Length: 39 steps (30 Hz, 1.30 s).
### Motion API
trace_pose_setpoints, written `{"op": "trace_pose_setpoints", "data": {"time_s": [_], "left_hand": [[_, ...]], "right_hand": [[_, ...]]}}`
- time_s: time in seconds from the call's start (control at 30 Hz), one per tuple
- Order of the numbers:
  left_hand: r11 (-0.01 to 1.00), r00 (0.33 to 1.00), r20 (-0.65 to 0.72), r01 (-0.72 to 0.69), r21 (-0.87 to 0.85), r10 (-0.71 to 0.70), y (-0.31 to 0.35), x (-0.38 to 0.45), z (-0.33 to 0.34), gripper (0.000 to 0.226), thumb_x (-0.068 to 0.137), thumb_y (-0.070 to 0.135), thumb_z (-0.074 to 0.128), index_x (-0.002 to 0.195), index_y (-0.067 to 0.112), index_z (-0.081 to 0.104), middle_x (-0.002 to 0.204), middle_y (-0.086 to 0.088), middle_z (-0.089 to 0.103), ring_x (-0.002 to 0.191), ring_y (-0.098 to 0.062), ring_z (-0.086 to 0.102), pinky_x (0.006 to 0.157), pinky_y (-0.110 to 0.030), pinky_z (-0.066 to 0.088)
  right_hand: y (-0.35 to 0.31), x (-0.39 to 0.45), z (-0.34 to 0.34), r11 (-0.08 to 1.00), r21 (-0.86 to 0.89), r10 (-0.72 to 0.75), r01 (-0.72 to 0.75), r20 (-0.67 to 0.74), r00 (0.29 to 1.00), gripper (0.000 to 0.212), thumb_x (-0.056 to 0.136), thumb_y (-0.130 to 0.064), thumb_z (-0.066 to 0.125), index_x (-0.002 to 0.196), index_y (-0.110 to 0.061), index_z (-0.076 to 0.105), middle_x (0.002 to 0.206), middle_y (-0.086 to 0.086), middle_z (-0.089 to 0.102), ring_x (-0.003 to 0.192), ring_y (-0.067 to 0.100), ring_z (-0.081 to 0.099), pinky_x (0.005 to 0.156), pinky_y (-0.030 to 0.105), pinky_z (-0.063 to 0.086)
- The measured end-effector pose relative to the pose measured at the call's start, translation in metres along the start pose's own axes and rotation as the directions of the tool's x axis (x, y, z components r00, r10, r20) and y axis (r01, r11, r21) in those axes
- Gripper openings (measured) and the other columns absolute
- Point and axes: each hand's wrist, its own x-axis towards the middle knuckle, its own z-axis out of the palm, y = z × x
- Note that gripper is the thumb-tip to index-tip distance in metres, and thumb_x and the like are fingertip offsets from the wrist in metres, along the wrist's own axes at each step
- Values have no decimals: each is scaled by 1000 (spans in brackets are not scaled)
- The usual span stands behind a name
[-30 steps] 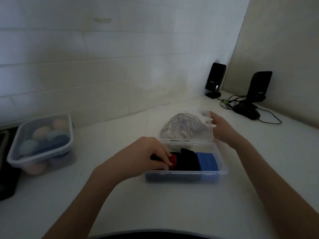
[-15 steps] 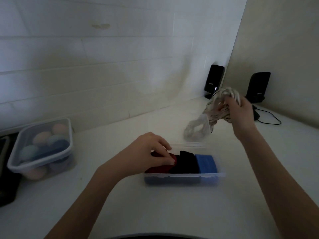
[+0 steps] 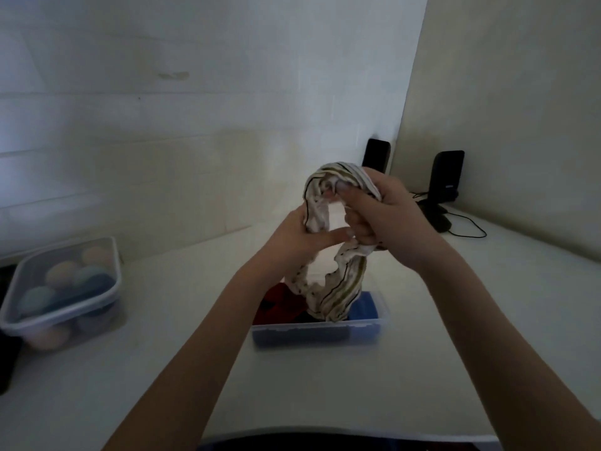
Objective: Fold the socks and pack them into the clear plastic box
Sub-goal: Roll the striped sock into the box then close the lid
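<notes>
Both hands hold a pair of white striped socks (image 3: 338, 288) in the air above the clear plastic box (image 3: 318, 333). My right hand (image 3: 380, 219) grips the upper bunched part. My left hand (image 3: 305, 236) pinches the left edge of the fabric. The socks hang down in a loop, their lower end just over the box. Inside the box lie a red sock (image 3: 279, 304), a dark one partly hidden, and a blue sock (image 3: 366, 307) at the right end.
A lidded plastic container (image 3: 61, 291) with pastel rolled socks stands at the left of the white table (image 3: 325, 385). Two black speakers (image 3: 445, 177) with cables stand in the far right corner by the wall.
My right hand brought the striped socks from the far right to the middle above the box. My left hand left the red sock in the box and rose to take the striped fabric.
</notes>
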Motion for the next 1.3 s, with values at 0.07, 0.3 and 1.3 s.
{"op": "trace_pose_setpoints", "data": {"time_s": [0.07,0.3,1.3], "left_hand": [[989,995,21,103,-108,-101,-7,-2,-1,10,85,26,62,86,21,70,59,16,69,56,0,59,57,-12,49],[250,998,58,58,-966,-8,-27,-15,-31,16,74,30,65,79,15,69,70,4,72,68,-8,68,79,-26,57],[384,856,469,366,-848,218,-5,-28,-8,18,54,2,47,72,6,49,56,-4,51,42,-9,41,48,-22,32]], "right_hand": [[5,-2,-7,992,109,70,-65,-46,996,27,96,-17,47,72,-25,57,48,-9,32,39,7,25,37,15,24],[40,-9,-25,900,-394,87,-186,-254,963,22,92,-23,53,81,-8,64,59,-3,59,53,9,49,54,22,38],[26,-23,20,715,502,412,-486,259,874,41,85,-35,44,112,-9,62,89,9,73,85,21,69,76,34,59]]}}
